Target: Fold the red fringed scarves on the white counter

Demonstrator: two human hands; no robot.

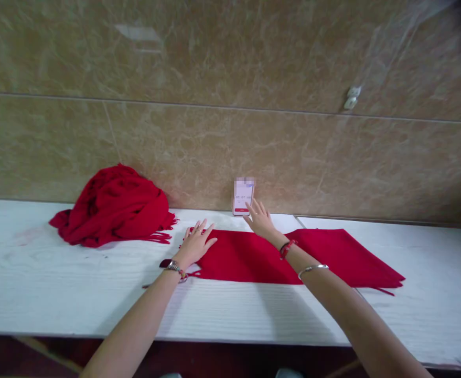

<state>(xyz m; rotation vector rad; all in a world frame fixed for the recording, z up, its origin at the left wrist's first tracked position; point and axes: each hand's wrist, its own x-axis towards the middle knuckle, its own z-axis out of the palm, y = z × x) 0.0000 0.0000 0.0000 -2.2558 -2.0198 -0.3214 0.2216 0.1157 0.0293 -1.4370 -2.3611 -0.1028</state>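
Note:
A red fringed scarf lies folded into a long flat strip on the white table. My left hand rests on its left end, palm down with fingers spread, and partly covers the fringe there. Above the scarf's far edge is my right hand, its fingers apart and nothing in them. Its fingertips overlap the lower corner of a phone that leans upright against the wall; whether they touch it I cannot tell. The phone screen shows a timer and a red button.
To the left, a heap of crumpled red fringed cloth sits against the tan marbled wall. A small white fitting is on the wall at the upper right. The white table's front edge runs along the bottom.

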